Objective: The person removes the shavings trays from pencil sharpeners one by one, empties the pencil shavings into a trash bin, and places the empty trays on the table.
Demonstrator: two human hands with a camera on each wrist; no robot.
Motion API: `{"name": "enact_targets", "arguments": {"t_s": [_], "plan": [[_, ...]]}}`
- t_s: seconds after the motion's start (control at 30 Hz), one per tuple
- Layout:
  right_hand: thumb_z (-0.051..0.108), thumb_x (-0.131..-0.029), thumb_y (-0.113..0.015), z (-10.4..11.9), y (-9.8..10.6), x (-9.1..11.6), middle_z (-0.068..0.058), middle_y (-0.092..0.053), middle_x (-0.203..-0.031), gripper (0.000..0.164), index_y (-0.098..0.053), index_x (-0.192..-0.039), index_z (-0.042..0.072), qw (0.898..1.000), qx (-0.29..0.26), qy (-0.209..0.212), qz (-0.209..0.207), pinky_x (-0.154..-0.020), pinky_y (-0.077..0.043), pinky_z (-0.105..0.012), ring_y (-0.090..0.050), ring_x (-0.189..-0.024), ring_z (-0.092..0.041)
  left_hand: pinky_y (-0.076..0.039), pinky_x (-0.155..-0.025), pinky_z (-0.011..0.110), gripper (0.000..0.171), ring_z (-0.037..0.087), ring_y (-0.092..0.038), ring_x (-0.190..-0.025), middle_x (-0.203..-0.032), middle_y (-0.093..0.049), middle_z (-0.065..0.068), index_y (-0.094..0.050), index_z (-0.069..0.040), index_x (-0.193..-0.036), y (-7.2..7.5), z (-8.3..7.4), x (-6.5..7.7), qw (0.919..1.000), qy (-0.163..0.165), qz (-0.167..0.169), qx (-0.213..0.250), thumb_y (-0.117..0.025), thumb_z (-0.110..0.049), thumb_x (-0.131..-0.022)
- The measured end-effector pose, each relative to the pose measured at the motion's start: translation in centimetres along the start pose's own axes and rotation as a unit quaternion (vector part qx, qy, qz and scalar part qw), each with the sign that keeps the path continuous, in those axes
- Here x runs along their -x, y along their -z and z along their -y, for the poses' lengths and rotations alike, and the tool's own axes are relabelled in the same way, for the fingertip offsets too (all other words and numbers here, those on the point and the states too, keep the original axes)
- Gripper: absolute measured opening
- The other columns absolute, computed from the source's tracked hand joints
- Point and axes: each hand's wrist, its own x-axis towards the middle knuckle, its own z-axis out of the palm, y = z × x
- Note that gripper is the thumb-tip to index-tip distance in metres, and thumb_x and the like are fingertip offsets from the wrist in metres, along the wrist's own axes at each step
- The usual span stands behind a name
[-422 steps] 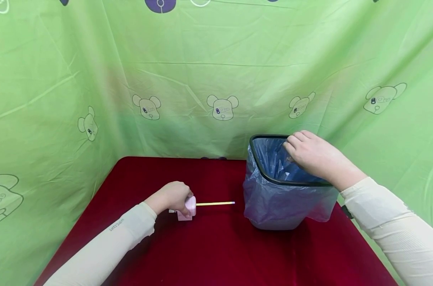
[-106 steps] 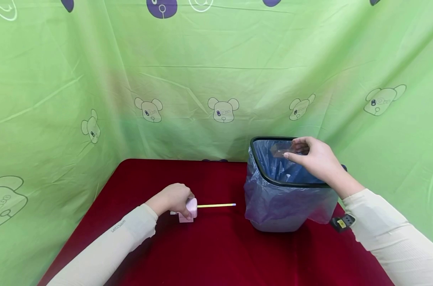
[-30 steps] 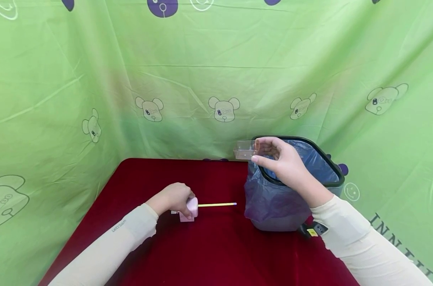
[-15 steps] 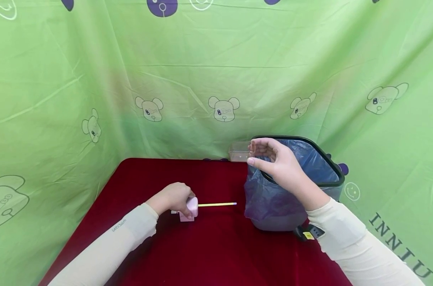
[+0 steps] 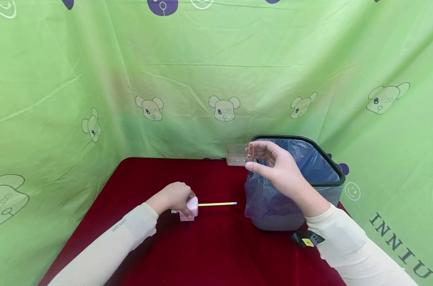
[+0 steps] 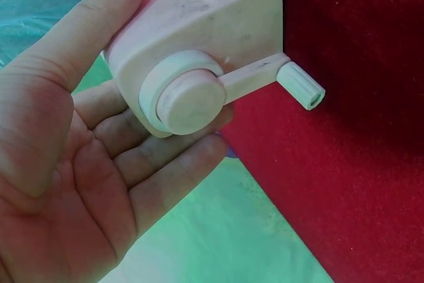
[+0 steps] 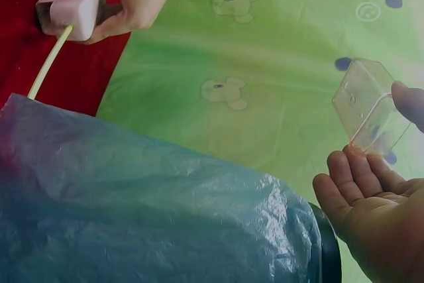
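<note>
My left hand [image 5: 173, 197] grips a pink hand-crank pencil sharpener [image 5: 192, 206] on the red table, thumb on its near side. In the left wrist view the sharpener's crank [image 6: 255, 77] shows, with a grooved knob. A yellow pencil [image 5: 216, 204] sticks out of the sharpener towards the right. My right hand [image 5: 282, 169] pinches a clear plastic shavings drawer [image 5: 235, 155] by one end, between thumb and fingers. The drawer is held in the air just left of the bin's rim; the right wrist view shows its see-through box [image 7: 364, 97].
A trash bin [image 5: 280, 225] with a dark rim [image 5: 320, 153] and bluish plastic liner [image 5: 264, 198] stands at the table's right, under my right forearm. Red cloth covers the table [image 5: 202, 254]. A green printed curtain [image 5: 187, 71] closes the back and sides.
Since the earlier frames my right hand has brought the drawer from over the bin to the left past its rim, and lately slightly lower. My left hand, sharpener and pencil have stayed put.
</note>
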Motion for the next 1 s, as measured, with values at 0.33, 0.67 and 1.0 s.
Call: {"name": "enact_targets", "arguments": {"t_s": [0.33, 0.67, 1.0], "plan": [[0.009, -0.091, -0.077, 0.4, -0.9, 1.0, -0.013, -0.066, -0.126, 0.052, -0.056, -0.138, 0.006, 1.0, -0.026, 0.012, 0.008, -0.101, -0.05, -0.025, -0.065, -0.115, -0.019, -0.05, -0.073, 0.03, 0.05, 0.007, -0.055, -0.074, -0.075, -0.064, -0.016, -0.08, -0.023, -0.101, 0.0, 0.0, 0.1, 0.9999, -0.002, -0.001, 0.013, -0.093, -0.052, -0.063], [0.007, -0.089, -0.079, 0.2, -2.3, 1.7, -0.009, -0.066, -0.128, 0.054, -0.056, -0.137, 0.007, 0.999, -0.037, 0.006, 0.009, -0.102, -0.048, -0.021, -0.064, -0.117, -0.019, -0.05, -0.073, 0.029, 0.046, 0.007, -0.054, -0.072, -0.073, -0.062, -0.017, -0.079, -0.024, -0.097, -0.1, 0.0, 0.0, 1.0, -0.001, 0.001, 0.009, -0.093, -0.052, -0.064], [0.009, -0.088, -0.079, -0.3, -3.6, 2.2, -0.009, -0.066, -0.129, 0.054, -0.057, -0.137, 0.008, 0.999, -0.044, -0.006, 0.019, -0.101, -0.048, -0.019, -0.062, -0.121, -0.022, -0.05, -0.075, 0.03, 0.051, 0.007, -0.055, -0.075, -0.076, -0.064, -0.016, -0.08, -0.023, -0.103, 0.0, 0.0, 0.1, 1.0, 0.003, 0.001, 0.008, -0.093, -0.053, -0.063]]}}
